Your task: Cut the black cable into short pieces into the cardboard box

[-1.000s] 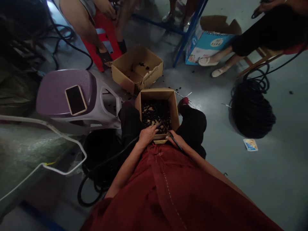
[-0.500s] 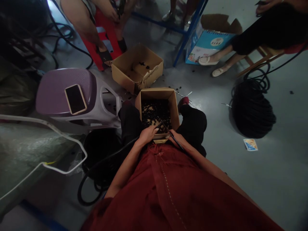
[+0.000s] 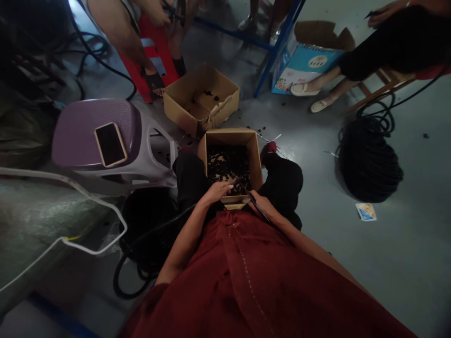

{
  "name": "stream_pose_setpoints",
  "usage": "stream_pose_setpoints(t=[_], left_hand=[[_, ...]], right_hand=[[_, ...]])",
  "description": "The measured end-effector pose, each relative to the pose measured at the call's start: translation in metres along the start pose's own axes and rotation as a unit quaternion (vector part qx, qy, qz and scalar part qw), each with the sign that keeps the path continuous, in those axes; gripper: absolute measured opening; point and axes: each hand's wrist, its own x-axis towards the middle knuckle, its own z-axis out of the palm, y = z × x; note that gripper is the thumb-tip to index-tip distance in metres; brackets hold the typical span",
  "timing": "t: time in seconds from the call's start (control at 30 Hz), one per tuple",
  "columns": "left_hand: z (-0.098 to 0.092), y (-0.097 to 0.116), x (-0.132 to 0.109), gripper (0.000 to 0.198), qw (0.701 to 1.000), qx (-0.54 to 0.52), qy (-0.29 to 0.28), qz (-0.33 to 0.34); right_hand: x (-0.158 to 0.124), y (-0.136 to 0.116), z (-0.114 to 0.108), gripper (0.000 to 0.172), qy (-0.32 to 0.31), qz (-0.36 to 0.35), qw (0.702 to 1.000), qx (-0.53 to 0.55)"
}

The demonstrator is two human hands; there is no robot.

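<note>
My left hand [image 3: 219, 190] is closed on a black cord [image 3: 178, 217] over the near left edge of a cardboard box [image 3: 259, 173]. The cord runs back past my left forearm to a dark coil [image 3: 148, 234] on the floor. My right hand [image 3: 260, 203] is wrapped round a dark, slim tool [image 3: 254, 202], whose tip points at the cord end by my left fingers. Small black pieces [image 3: 229, 162] are scattered on the bottom of the box between my legs. The tool's exact kind is too dark to tell.
A purple stool [image 3: 77, 136] bearing a phone [image 3: 111, 144] stands left. Another open box [image 3: 179, 110] lies ahead. A black cord bundle [image 3: 369, 162] and a small packet [image 3: 366, 211] are on the right. Seated people's legs are ahead, beside a blue-printed box [image 3: 303, 61].
My left hand has shifted slightly, and my right hand has moved a little to the right. Ahead, the hands of two other people have moved.
</note>
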Motion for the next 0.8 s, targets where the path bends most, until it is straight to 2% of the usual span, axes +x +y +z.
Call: stream_pose_setpoints(t=[0.17,0.43,0.57,0.8], left_hand=[[0.000,-0.001,-0.002,0.035,0.999,0.039,0.006,0.018],[0.002,0.000,-0.003,0.033,0.998,0.055,0.002,0.004],[0.003,-0.002,-0.002,0.034,0.995,0.101,0.000,0.018],[0.004,-0.007,0.001,0.037,0.983,0.183,0.010,0.012]], right_hand=[[-0.002,-0.003,-0.002,0.019,-0.016,0.018,0.999,-0.027],[-0.003,-0.001,-0.001,0.021,-0.032,0.041,0.997,-0.051],[-0.002,-0.006,-0.002,0.024,-0.048,0.072,0.994,-0.072],[0.000,-0.011,-0.002,0.030,-0.062,0.078,0.989,-0.108]])
